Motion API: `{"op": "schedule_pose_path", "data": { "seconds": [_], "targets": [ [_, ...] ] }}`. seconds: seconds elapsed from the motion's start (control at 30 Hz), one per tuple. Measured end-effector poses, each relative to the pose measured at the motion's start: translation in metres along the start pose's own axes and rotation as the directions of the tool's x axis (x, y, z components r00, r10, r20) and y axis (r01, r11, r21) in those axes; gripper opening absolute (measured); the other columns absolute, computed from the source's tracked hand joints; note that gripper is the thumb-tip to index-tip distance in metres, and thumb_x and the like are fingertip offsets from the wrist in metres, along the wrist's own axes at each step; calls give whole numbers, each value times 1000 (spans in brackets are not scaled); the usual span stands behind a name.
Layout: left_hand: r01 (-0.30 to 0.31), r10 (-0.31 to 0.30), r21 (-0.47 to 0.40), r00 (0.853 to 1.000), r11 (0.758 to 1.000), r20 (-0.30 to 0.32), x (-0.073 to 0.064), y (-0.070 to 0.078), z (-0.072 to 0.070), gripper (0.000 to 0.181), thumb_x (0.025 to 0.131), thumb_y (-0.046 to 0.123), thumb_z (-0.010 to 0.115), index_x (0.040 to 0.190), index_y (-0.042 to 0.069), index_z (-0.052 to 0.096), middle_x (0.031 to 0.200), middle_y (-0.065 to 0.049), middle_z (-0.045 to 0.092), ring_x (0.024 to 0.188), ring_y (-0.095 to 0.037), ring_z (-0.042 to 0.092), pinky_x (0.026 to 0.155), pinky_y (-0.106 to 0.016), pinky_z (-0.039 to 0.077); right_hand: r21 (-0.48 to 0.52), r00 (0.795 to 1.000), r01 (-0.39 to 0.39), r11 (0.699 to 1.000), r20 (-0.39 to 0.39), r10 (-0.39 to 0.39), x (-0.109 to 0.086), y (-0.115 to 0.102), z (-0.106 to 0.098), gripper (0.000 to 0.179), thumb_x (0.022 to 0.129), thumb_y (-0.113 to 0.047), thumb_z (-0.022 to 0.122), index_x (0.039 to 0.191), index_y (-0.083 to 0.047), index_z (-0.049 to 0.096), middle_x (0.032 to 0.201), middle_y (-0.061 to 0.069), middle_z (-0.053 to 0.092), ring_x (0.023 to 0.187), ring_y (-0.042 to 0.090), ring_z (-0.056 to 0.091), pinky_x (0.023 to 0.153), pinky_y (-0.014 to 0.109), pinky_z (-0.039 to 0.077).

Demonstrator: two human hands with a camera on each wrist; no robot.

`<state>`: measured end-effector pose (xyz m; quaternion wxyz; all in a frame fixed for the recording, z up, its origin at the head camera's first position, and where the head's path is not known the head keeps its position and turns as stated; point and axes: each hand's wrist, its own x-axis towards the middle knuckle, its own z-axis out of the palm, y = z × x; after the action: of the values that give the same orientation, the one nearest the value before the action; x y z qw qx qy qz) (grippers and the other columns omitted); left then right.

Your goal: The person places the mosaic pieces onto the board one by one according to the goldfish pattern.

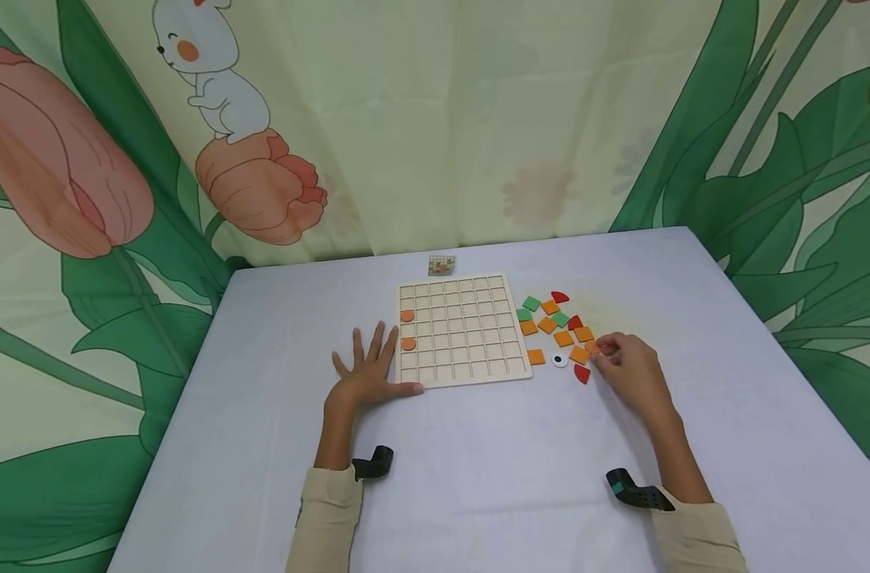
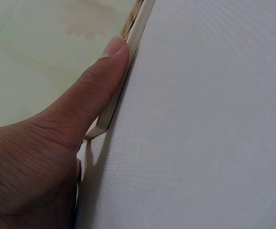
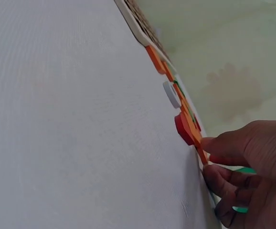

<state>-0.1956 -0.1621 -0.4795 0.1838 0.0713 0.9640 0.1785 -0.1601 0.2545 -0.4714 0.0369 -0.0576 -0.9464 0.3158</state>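
A pale wooden grid board [image 1: 463, 334] lies on the table, with two orange discs [image 1: 408, 344] in its left column. My left hand [image 1: 366, 378] spreads its fingers at the board's lower left corner; the thumb rests along the near edge, also seen against the board's side [image 2: 110, 112] in the left wrist view. To the right of the loose pieces, my right hand [image 1: 631, 374] pinches an orange piece [image 3: 202, 155] between thumb and fingertips. Its full shape is hidden by the fingers. Close by lie a red quarter-round piece [image 1: 582, 374] and an orange square [image 1: 579, 355].
Several orange squares, green squares [image 1: 532, 303] and red quarter-round pieces [image 1: 559, 297] lie scattered right of the board, with a white eye disc [image 1: 559, 360] among them. A small patterned item [image 1: 442, 265] sits behind the board. A printed curtain [image 1: 477, 119] hangs behind the white table [image 1: 477, 477].
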Motion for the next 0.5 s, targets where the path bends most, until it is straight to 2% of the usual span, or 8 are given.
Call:
{"op": "schedule_pose_path", "data": {
  "seconds": [0.2,0.4,0.5],
  "targets": [
    [0,0,8,1000,1000,-3,0,1,1,121,71,77,66,158,29,-4,165,-1,-16,146,-39,-29,105,-76,-14,11,999,-17,1000,-32,17,1,-1,2,32,93,-17,66,116,4,60,98,19,61,87,30,59,75,40,57],
    [7,-7,7,1000,1000,-1,-1,2,-1,122,70,76,67,158,29,-3,165,-1,-16,146,-39,-29,105,-76,-14,-14,999,-27,1000,-26,26,4,-3,2,33,93,-17,66,118,4,61,96,19,61,83,29,57,65,28,51],
    [7,-7,6,1000,1000,0,-1,3,-1,121,70,76,67,158,29,-2,165,-1,-16,146,-39,-29,105,-77,-13,-40,999,-28,999,-16,27,5,-4,2,35,92,-20,67,118,2,61,95,19,60,82,28,56,64,28,49]
  ]
}}
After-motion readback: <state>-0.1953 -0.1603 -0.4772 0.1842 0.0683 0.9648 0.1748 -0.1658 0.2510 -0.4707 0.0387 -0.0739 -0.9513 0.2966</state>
